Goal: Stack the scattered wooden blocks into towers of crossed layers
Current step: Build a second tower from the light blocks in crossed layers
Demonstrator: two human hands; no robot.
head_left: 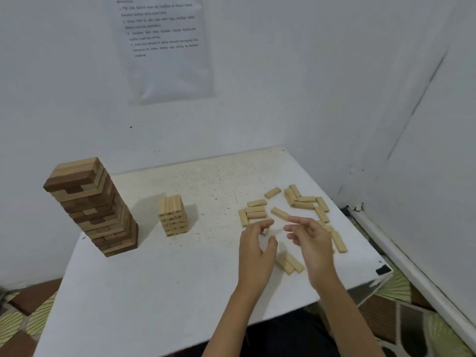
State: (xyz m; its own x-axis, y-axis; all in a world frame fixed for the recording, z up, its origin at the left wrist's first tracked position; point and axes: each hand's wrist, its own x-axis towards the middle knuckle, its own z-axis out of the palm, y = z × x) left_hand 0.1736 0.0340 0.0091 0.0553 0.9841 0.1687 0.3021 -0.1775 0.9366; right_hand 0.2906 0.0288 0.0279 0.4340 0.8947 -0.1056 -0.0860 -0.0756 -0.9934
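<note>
Several small pale wooden blocks (pixel 301 202) lie scattered over the right side of the white table (pixel 154 279). A short pale tower (pixel 173 215) of crossed layers stands mid-table. A few blocks (pixel 289 262) lie side by side near the front, between my hands. My left hand (pixel 255 249) hovers over the table with fingers loosely curved and nothing in it. My right hand (pixel 309 240) hovers beside it, fingers relaxed and pointing left, also holding nothing. Some blocks are hidden behind my hands.
A tall tower (pixel 90 204) of larger light and dark wooden blocks stands at the table's left. White walls close in behind and to the right. A printed sheet (pixel 164 47) hangs on the back wall. Patterned floor (pixel 412 318) shows past the table's right edge.
</note>
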